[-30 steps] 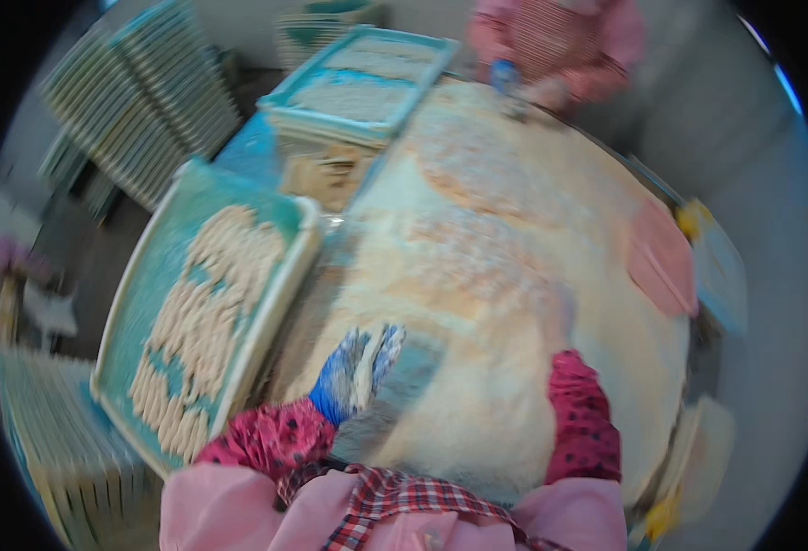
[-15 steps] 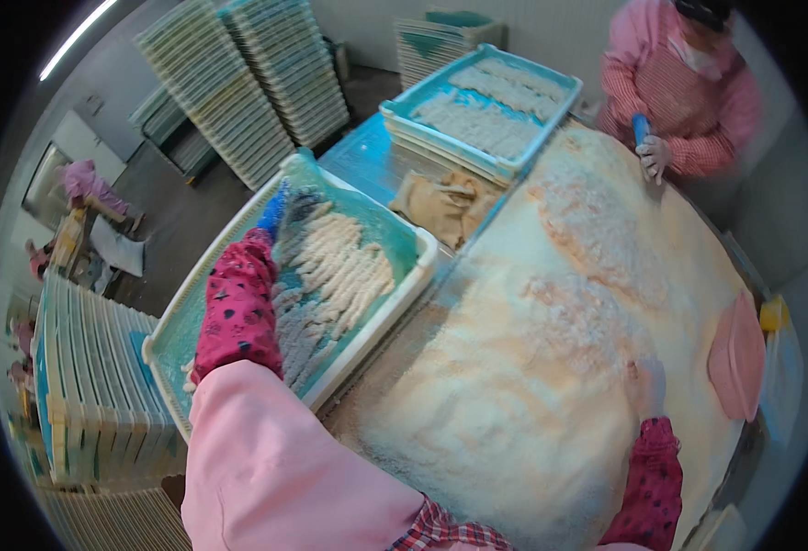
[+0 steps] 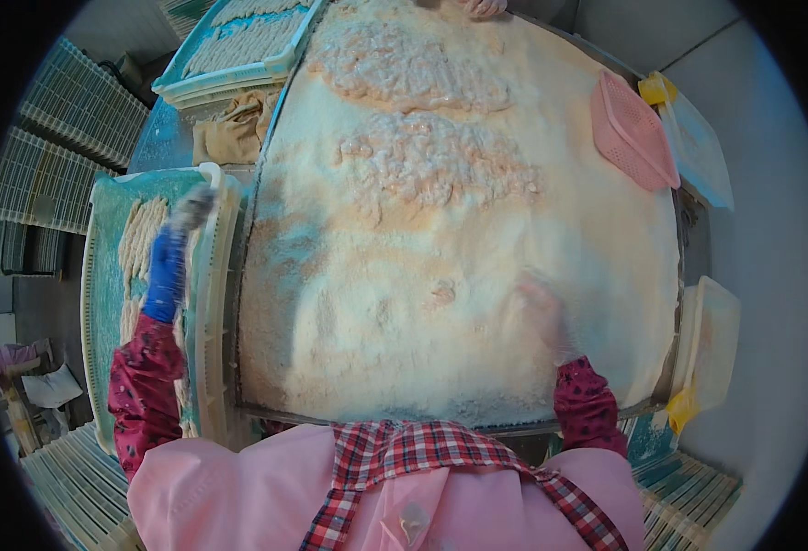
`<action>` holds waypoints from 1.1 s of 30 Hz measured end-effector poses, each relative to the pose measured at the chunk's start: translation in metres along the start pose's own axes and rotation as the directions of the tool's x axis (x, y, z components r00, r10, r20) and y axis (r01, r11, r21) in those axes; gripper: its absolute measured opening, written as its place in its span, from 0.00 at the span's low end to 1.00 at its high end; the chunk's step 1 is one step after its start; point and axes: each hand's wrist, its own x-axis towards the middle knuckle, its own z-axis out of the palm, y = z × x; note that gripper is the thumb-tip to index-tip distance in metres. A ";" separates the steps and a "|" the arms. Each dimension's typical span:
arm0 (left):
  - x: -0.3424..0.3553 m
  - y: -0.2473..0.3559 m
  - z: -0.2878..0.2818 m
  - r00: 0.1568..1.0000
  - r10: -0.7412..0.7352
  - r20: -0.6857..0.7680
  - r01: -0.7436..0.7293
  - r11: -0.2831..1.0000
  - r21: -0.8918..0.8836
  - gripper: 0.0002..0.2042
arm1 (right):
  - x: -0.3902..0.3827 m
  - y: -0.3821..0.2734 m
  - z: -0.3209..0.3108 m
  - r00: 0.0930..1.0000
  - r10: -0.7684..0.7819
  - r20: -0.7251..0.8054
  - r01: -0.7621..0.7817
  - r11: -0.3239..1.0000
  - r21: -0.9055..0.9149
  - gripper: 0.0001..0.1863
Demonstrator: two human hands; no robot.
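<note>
Pale grey wall (image 3: 762,321) closes the right side of the frame; before it stands a wide worktable (image 3: 486,428), covered almost fully by a thick layer of whitish powder (image 3: 376,340). Left arm reaches forward along the left of the frame, its dark pink patterned sleeve (image 3: 146,395) rising from the lower edge; the left hand (image 3: 174,250), in a blue glove whitened at the fingers, is above the white-rimmed tray (image 3: 213,340), near its right upper corner; the fingers are blurred, so I cannot tell whether they are spread or keep something between them. Powder-coated strips (image 3: 142,239) lie on the green lining of this tray, just to the left of the glove and below it.

Right arm is directed forward from the lower right, bent a little toward the centre; the right hand (image 3: 543,314) is at the powder, right of the centre of the frame, and is also blurred; I cannot tell if it grips anything. One small pinkish piece (image 3: 442,292) lies in the powder to the left of this hand; two heaps of wet pinkish pieces lie farther up, the nearer heap (image 3: 436,161) and the farther heap (image 3: 404,69).

Pink perforated basket (image 3: 633,133) stands at the upper right; brown cloth (image 3: 225,138) lies at the upper left, below a light-blue tray (image 3: 229,83) of strips.
</note>
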 end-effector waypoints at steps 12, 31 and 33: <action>-0.076 -0.010 0.350 0.854 0.224 0.469 -0.355 0.910 0.212 0.07 | 0.109 0.001 -0.010 0.899 0.235 -0.370 -0.213 0.972 0.099 0.12; -0.083 0.001 0.281 0.926 -0.295 0.235 0.344 0.916 -0.207 0.13 | 0.181 0.031 -0.060 0.991 -0.133 -0.002 0.112 0.841 -0.530 0.12; -0.076 0.006 0.276 0.907 -0.320 0.273 0.381 0.900 -0.210 0.11 | 0.183 0.029 -0.063 0.998 -0.058 -0.011 0.043 0.841 -0.540 0.12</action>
